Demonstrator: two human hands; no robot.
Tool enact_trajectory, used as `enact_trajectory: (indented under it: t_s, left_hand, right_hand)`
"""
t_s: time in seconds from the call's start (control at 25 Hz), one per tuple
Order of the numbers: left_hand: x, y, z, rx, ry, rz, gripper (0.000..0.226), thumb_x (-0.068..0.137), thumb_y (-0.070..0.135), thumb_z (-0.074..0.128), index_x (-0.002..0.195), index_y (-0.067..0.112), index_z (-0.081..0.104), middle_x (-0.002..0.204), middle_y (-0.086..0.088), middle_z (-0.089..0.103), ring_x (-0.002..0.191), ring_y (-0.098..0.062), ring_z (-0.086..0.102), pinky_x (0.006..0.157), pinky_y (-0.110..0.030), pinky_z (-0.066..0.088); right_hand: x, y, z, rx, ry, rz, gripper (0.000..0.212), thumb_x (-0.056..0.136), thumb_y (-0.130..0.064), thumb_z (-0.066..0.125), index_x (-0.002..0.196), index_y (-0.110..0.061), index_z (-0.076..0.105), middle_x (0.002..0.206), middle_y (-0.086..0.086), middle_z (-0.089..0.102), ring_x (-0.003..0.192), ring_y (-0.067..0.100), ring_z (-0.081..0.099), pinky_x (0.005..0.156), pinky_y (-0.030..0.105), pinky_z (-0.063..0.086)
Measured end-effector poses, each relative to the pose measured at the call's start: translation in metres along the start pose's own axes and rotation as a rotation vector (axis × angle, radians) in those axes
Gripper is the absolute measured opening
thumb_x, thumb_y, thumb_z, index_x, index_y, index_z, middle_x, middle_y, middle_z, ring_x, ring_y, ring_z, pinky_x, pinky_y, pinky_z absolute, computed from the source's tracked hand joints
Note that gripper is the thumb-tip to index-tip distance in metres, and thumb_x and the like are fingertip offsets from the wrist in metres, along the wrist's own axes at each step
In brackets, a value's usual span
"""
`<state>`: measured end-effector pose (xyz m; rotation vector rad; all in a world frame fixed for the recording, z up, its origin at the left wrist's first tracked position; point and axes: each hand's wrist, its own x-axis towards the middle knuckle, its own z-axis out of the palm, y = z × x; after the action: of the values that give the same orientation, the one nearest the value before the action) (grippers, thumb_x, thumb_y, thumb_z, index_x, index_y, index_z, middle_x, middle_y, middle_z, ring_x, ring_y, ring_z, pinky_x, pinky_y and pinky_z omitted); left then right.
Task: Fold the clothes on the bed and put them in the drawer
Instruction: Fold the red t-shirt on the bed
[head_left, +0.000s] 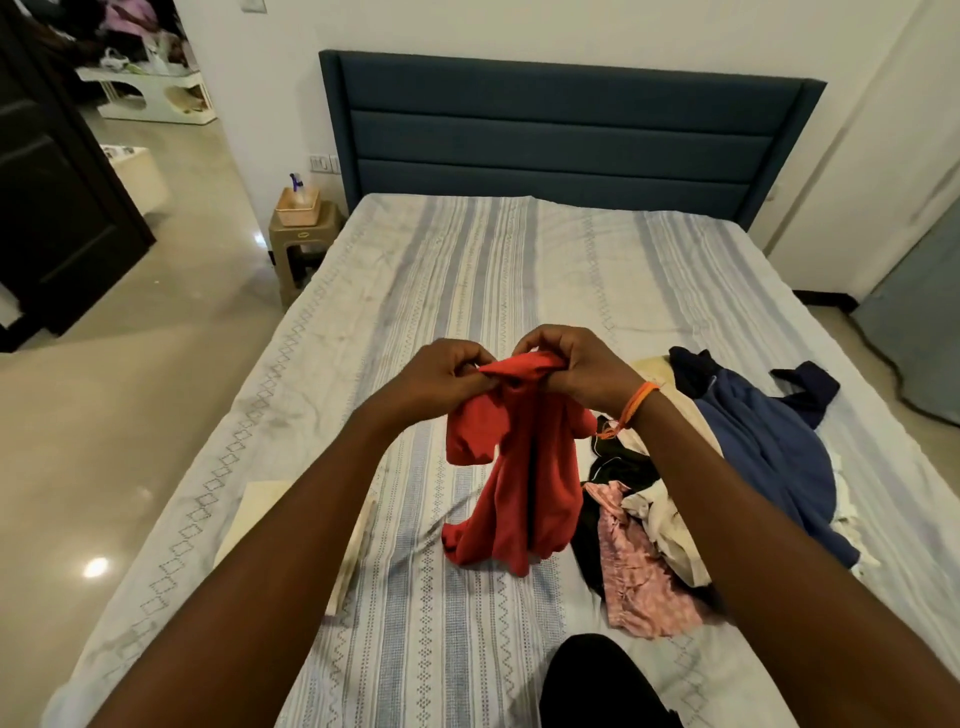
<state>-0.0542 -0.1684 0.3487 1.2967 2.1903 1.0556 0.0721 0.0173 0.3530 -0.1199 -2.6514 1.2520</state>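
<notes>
I hold a small red cotton shirt (511, 462) up over the middle of the bed (467, 270). My left hand (444, 374) pinches the top of it, fingers (470, 366) curled tight on the cloth. My right hand (576, 366) pinches the top too, just beside the left. I think I hold it by the neck so it hangs down and shakes out straight before I fold it. Its bottom touches the striped blue and white bed sheet (415, 649).

The other clothes sit in a messy pile (675, 493) near the right edge of the bed: a dark blue top (753, 441), a pink checked cloth (639, 571), and some white and black things. They are not folded yet, so most of the job is left.

A flat cream board (270, 519) lies at the left edge of the bed. Between it and the pile there is open sheet, and that looks like a good spot to lay the shirt flat. The far half of the bed, up to the blue headboard (561, 130), is open too. I cannot see a drawer.
</notes>
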Motion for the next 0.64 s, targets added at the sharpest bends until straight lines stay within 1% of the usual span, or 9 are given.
enact_trajectory:
  t_s: [0.08, 0.16, 0.2, 0.28, 0.36, 0.44, 0.48, 0.52, 0.64]
  left_hand:
    - [0.004, 0.005, -0.008, 0.037, 0.097, 0.009, 0.01, 0.091, 0.02, 0.065, 0.092, 0.018, 0.075, 0.08, 0.009, 0.069, 0.074, -0.001, 0.063, 0.07, -0.023, 0.047]
    - [0.009, 0.011, -0.014, 0.14, 0.213, 0.017, 0.015, 0.094, 0.019, 0.062, 0.099, 0.015, 0.075, 0.084, 0.007, 0.067, 0.08, -0.006, 0.062, 0.074, -0.022, 0.046]
    - [0.013, 0.015, -0.015, 0.221, 0.285, 0.025, 0.017, 0.095, 0.019, 0.06, 0.102, 0.015, 0.075, 0.088, 0.005, 0.063, 0.084, -0.01, 0.059, 0.076, -0.022, 0.043]
    - [0.021, 0.02, -0.017, 0.292, 0.396, 0.028, 0.02, 0.098, 0.021, 0.055, 0.104, 0.016, 0.073, 0.095, 0.002, 0.058, 0.09, -0.015, 0.055, 0.078, -0.024, 0.04]
    - [0.026, 0.024, -0.018, 0.21, 0.409, -0.004, 0.02, 0.101, 0.024, 0.049, 0.099, 0.019, 0.068, 0.092, 0.003, 0.06, 0.086, -0.014, 0.058, 0.076, -0.026, 0.043]
    - [0.027, 0.022, -0.019, 0.151, 0.4, -0.016, 0.022, 0.103, 0.026, 0.045, 0.097, 0.019, 0.065, 0.088, 0.004, 0.064, 0.081, -0.009, 0.058, 0.074, -0.03, 0.048]
    - [0.027, 0.019, -0.019, 0.161, 0.41, -0.014, 0.023, 0.103, 0.027, 0.044, 0.098, 0.018, 0.064, 0.087, 0.004, 0.064, 0.08, -0.008, 0.058, 0.074, -0.031, 0.048]
    - [0.027, 0.016, -0.02, 0.176, 0.426, -0.018, 0.024, 0.103, 0.029, 0.043, 0.099, 0.019, 0.064, 0.088, 0.004, 0.065, 0.079, -0.007, 0.058, 0.073, -0.03, 0.048]
    - [0.03, 0.003, -0.03, 0.24, 0.461, -0.06, 0.025, 0.103, 0.034, 0.044, 0.098, 0.022, 0.065, 0.088, 0.005, 0.065, 0.08, -0.008, 0.058, 0.069, -0.024, 0.044]
  right_hand:
    - [0.003, 0.016, -0.009, -0.257, 0.015, 0.02, 0.039, 0.069, 0.009, 0.065, 0.104, -0.01, 0.066, 0.08, -0.005, 0.059, 0.073, 0.012, 0.057, 0.064, 0.017, 0.04]
    - [0.007, 0.033, -0.015, -0.522, -0.055, 0.049, 0.027, 0.069, 0.004, 0.062, 0.092, -0.009, 0.065, 0.081, -0.001, 0.053, 0.082, 0.024, 0.057, 0.067, 0.029, 0.042]
    - [0.009, 0.04, -0.016, -0.594, -0.092, 0.085, 0.02, 0.069, 0.002, 0.061, 0.085, -0.011, 0.063, 0.08, 0.002, 0.051, 0.084, 0.029, 0.057, 0.069, 0.034, 0.044]
    - [0.013, 0.051, -0.014, -0.633, -0.118, 0.151, 0.017, 0.07, 0.002, 0.059, 0.078, -0.013, 0.057, 0.078, 0.005, 0.048, 0.086, 0.033, 0.057, 0.069, 0.038, 0.045]
    - [0.017, 0.063, -0.015, -0.594, -0.106, 0.166, 0.016, 0.072, 0.005, 0.06, 0.082, -0.007, 0.06, 0.081, 0.01, 0.054, 0.087, 0.034, 0.058, 0.068, 0.035, 0.043]
    - [0.018, 0.068, -0.019, -0.411, -0.147, 0.212, 0.017, 0.077, 0.005, 0.065, 0.091, -0.003, 0.068, 0.08, 0.008, 0.063, 0.081, 0.032, 0.065, 0.07, 0.037, 0.053]
    - [0.019, 0.071, -0.022, -0.297, -0.177, 0.239, 0.017, 0.081, 0.002, 0.068, 0.095, -0.006, 0.072, 0.078, 0.006, 0.066, 0.075, 0.029, 0.068, 0.068, 0.038, 0.058]
    - [0.02, 0.074, -0.026, -0.208, -0.185, 0.252, 0.017, 0.084, 0.0, 0.07, 0.098, -0.008, 0.074, 0.078, 0.003, 0.068, 0.071, 0.024, 0.069, 0.066, 0.034, 0.059]
    - [0.031, 0.08, -0.038, -0.113, -0.117, 0.229, 0.018, 0.089, -0.005, 0.068, 0.104, -0.012, 0.076, 0.077, -0.003, 0.072, 0.069, 0.012, 0.067, 0.065, 0.026, 0.058]
